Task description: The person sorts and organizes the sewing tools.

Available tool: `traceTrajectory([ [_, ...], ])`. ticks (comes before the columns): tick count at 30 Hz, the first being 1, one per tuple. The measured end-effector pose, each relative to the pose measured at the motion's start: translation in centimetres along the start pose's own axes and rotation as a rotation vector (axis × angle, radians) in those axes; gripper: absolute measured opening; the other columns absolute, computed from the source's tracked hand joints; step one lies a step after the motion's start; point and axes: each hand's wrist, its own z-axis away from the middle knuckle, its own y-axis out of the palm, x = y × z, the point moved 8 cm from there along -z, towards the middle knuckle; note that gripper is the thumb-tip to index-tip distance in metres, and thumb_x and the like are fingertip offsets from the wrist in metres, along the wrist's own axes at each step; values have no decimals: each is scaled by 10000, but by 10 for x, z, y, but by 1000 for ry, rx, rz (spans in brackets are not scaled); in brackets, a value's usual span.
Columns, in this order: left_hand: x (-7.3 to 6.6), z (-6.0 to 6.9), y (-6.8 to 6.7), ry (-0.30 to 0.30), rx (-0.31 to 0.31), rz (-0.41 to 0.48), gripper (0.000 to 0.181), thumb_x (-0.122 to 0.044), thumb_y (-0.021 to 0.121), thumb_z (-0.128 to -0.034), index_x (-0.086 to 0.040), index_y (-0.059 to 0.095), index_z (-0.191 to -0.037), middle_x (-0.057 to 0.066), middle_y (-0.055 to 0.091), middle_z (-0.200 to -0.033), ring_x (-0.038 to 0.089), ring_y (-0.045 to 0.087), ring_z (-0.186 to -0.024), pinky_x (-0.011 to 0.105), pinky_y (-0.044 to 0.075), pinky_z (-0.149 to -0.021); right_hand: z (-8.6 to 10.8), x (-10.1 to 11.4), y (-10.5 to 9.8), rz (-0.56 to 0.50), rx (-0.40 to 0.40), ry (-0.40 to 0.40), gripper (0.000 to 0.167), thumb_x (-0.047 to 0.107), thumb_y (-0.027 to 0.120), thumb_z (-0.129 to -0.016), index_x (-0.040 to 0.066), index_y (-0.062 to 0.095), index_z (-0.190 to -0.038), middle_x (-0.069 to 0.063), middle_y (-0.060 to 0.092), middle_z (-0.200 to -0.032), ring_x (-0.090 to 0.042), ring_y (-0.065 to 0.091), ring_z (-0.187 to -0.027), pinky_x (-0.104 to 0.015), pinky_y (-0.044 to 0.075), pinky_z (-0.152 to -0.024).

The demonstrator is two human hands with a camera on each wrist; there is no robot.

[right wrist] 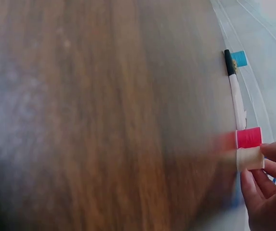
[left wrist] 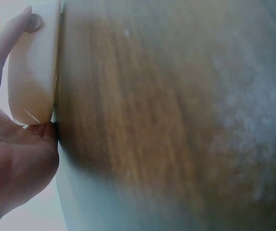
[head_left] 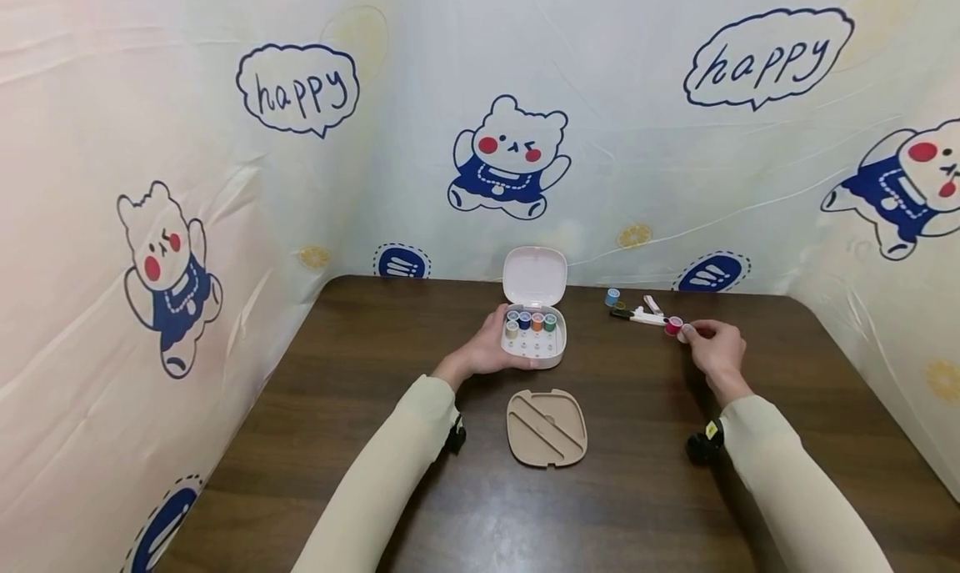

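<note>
A white sewing box (head_left: 557,358) stands with its lid (head_left: 536,276) raised. Thread spools (head_left: 537,323) fill its back row, and a beige one (head_left: 512,330) sits in front of them at the left. My left hand (head_left: 483,349) grips the box from its left side, thumb along the front wall (left wrist: 32,82). Over to the right, my right hand (head_left: 718,353) pinches a cream thread spool (right wrist: 251,159) between thumb and fingers. Right beside that spool is a pinkish-red spool (right wrist: 249,138); I cannot tell whether they touch.
Left of the red spool lie a white tool with a black end (head_left: 637,315) and a small white piece (head_left: 652,304). A blue spool (head_left: 612,296) stands behind them. A beige grooved tray (head_left: 547,429) lies in front of the box. Printed cloth (head_left: 420,181) hangs behind the table.
</note>
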Motion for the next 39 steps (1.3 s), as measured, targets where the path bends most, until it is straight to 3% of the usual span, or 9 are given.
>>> traceTrajectory([
  [6,8,-8,3,-13,23,-12,1261,-444,947,-682,-158,133,-1602,140,309,-1517,280,380,-1354,457,321,-1148,6,3,-4,16,32,-2,358,248,643,-1020,-36,707,-1228,-261,649,-1250,-364,463,-1183,-384,381,-857],
  [10,15,-12,3,-21,20,-6,1280,-458,957,-658,-182,138,-1602,125,318,-1514,264,386,-1348,441,326,-1143,9,2,-1,-20,81,30,381,262,651,-1017,-33,697,-1254,-244,655,-1248,-268,519,-1103,-307,414,-820],
  [15,16,-12,1,-23,17,1,1273,-464,955,-656,-184,147,-1599,132,322,-1507,276,388,-1344,448,328,-1141,12,2,10,-160,163,70,404,233,669,-1010,-68,666,-1279,-93,702,-1062,-13,628,-821,-180,519,-714],
  [19,11,-8,0,-22,17,0,1271,-457,947,-678,-173,128,-1607,135,306,-1520,280,375,-1354,461,318,-1148,16,8,23,-344,235,65,408,117,651,-1011,-166,589,-1297,3,669,-945,20,651,-768,-190,559,-753],
  [22,4,-5,0,-3,13,-3,1240,-433,941,-699,-144,140,-1600,149,319,-1515,288,380,-1353,464,319,-1148,22,15,33,-430,300,56,421,65,618,-1019,-212,529,-1324,-23,649,-992,-1,668,-804,-203,562,-796],
  [28,-3,0,2,-7,15,-14,1208,-411,928,-726,-128,141,-1598,152,323,-1511,288,385,-1343,459,319,-1147,32,29,50,-499,374,34,433,54,603,-1025,-219,505,-1347,-150,592,-1179,-18,683,-873,-205,552,-839],
  [39,-7,3,-2,-10,18,2,1221,-401,935,-722,-114,146,-1608,159,322,-1519,301,380,-1356,471,314,-1156,45,60,66,-535,457,-36,457,96,604,-1037,-183,500,-1384,-306,494,-1348,-27,682,-936,-193,536,-871],
])
